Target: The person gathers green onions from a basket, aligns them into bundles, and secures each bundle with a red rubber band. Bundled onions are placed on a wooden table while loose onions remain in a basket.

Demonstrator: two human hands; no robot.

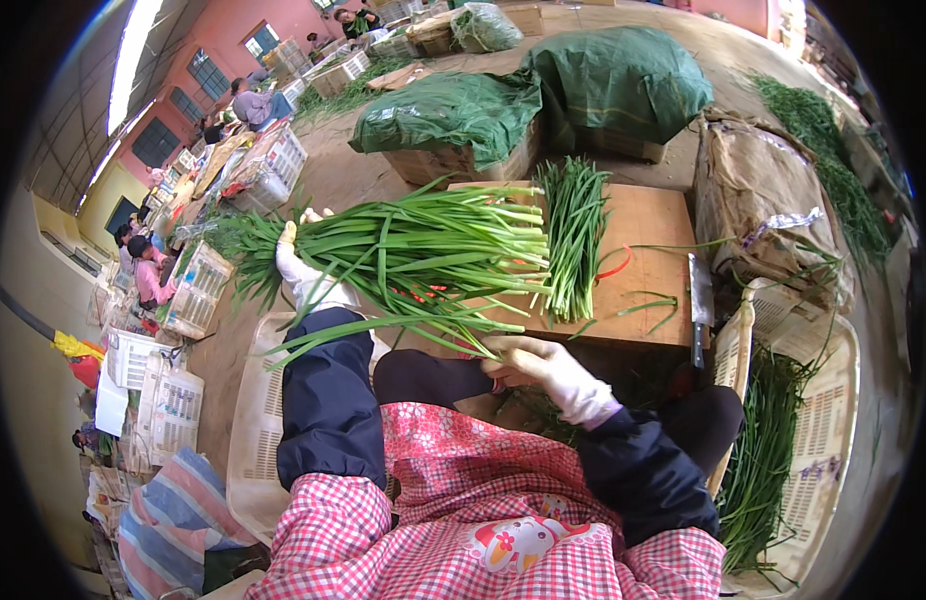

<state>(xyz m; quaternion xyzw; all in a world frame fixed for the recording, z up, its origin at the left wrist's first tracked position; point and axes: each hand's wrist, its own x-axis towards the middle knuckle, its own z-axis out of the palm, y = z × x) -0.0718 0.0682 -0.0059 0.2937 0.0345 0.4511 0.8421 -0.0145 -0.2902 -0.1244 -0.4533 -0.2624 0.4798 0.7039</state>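
My left hand [307, 264], in a white glove, is wrapped around a large bunch of Chinese chives [433, 240]. Their pale cut ends point right, over the near left part of a wooden board [647, 240]. In its own light glove, my right hand [542, 371] pinches the pale ends of a few loose chive stalks [455, 334] below the bunch. Lying across the board is a second, smaller chive bundle [573, 240]. A red tie [615, 264] and stray leaves rest beside it. Along the board's right edge lies a cleaver [701, 300] with a dark handle.
A white plastic crate [815, 442] of chives stands at my right; another crate [257, 420] is at my left. Beyond the board are boxes under green tarps [448, 116] and a burlap-covered stack [763, 187]. Several people sit among crates at far left. Chives [815, 142] cover the floor at right.
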